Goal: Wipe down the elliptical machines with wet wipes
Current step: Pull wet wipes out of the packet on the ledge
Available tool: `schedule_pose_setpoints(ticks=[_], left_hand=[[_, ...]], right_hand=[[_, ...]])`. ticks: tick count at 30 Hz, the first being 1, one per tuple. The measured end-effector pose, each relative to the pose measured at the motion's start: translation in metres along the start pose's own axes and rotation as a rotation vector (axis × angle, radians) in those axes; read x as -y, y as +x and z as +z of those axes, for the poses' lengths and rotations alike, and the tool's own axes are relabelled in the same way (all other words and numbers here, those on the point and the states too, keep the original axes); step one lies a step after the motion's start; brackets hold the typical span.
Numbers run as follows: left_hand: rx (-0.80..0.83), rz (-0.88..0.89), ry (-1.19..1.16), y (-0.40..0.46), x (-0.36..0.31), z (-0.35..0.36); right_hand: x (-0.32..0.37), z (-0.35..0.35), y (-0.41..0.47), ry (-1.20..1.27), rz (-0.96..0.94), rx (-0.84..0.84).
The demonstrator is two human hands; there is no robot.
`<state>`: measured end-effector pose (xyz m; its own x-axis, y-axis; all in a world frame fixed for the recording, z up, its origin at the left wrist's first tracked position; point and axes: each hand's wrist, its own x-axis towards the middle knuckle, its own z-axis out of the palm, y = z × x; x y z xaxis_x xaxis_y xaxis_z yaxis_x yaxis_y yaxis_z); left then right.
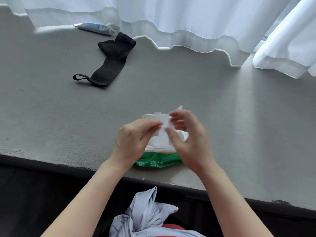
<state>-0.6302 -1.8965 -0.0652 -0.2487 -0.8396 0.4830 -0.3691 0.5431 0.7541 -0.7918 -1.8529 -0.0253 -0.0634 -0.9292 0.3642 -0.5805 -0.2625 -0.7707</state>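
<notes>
A green pack of wet wipes [158, 161] lies on the grey ledge [68, 125] near its front edge, its white flip lid [154, 117] standing open. Over the pack, both hands hold a white wet wipe [165, 132]. My left hand [135, 139] pinches the wipe's left edge between thumb and fingers. My right hand [188, 137] pinches its right side, fingers curled and blurred with motion. The wipe's top corner sticks up above my right fingers. No elliptical machine is in view.
A black strap with a loop [109, 60] lies on the ledge to the far left. A white and blue tube [95, 28] rests by the white curtains [188, 23] along the back. Below the ledge edge is a knotted light blue garment [147, 214].
</notes>
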Motion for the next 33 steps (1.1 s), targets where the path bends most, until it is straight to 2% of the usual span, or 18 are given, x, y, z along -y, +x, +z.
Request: schedule_pose_setpoints(ticks=[2,3,7,12,20,22,24,26,29,31,33], left_hand=[[0.028,0.011,-0.058,0.001,-0.001,0.002],[0.043,-0.018,-0.091,0.001,-0.002,0.002],[0.075,-0.229,-0.159,-0.006,-0.001,-0.003],[-0.048,-0.408,-0.283,0.003,-0.002,-0.004],[-0.101,-0.489,-0.300,0.016,-0.005,-0.005],[-0.121,-0.481,-0.243,0.013,-0.007,-0.004],[-0.126,-0.418,-0.092,0.004,-0.007,-0.006],[-0.094,-0.312,0.119,-0.007,-0.004,-0.007],[0.061,-0.191,0.345,-0.019,0.005,0.000],[0.124,-0.217,0.374,-0.020,0.008,0.006],[0.186,-0.228,0.382,-0.016,0.008,0.011]], right_hand=[[-0.005,0.010,-0.006,-0.079,0.029,0.164],[-0.007,0.012,-0.008,-0.096,0.074,0.166],[-0.012,0.003,-0.008,-0.090,0.235,0.074],[-0.015,-0.014,0.000,-0.035,0.346,0.028],[-0.026,-0.035,0.011,0.012,0.479,-0.008],[-0.024,-0.036,0.011,-0.023,0.460,-0.024],[-0.021,-0.039,0.010,-0.102,0.396,-0.070],[-0.018,-0.040,0.007,-0.265,0.252,-0.182],[-0.015,-0.033,0.003,-0.500,-0.008,-0.319],[-0.018,-0.022,-0.001,-0.556,-0.108,-0.242],[-0.023,-0.008,-0.007,-0.650,-0.154,-0.039]])
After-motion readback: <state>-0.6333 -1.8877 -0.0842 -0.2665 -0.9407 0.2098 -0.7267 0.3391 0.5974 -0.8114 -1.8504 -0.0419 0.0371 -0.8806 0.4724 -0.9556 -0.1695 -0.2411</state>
